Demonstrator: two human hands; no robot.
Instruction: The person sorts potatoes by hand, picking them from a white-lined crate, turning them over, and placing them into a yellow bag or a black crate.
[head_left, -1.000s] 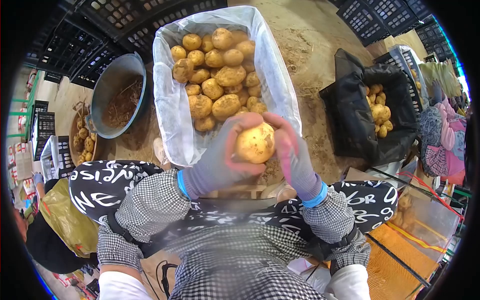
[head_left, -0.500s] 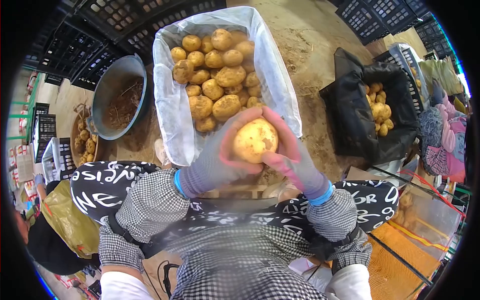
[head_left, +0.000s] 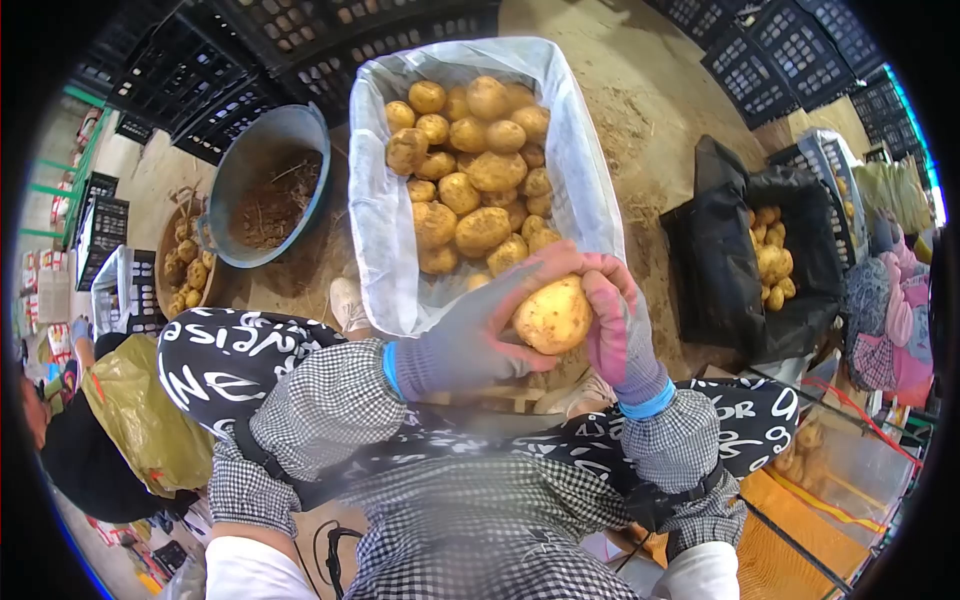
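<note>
A pale yellow potato (head_left: 553,316) with brownish patches is held between my two gloved hands, just over the near edge of a lined crate. My left hand (head_left: 468,335), in a grey and pink glove, wraps it from the left, thumb below and fingers along the top. On its right side, the bent fingers of my right hand (head_left: 622,325) press against it. The crate's white liner (head_left: 378,235) surrounds a pile of several dirt-marked potatoes (head_left: 480,180).
Left of the crate are a blue-grey tub (head_left: 320,150) holding soil and a basket (head_left: 162,262) of potatoes. A black-lined crate (head_left: 700,270) with potatoes stands to the right. Black crates (head_left: 330,40) are stacked behind. Another person (head_left: 100,440) is at far left.
The view has shifted, so the crates appear further right and lower. My right hand has turned, its fingers now curled upright along the potato's right side. The potato remains between both hands.
</note>
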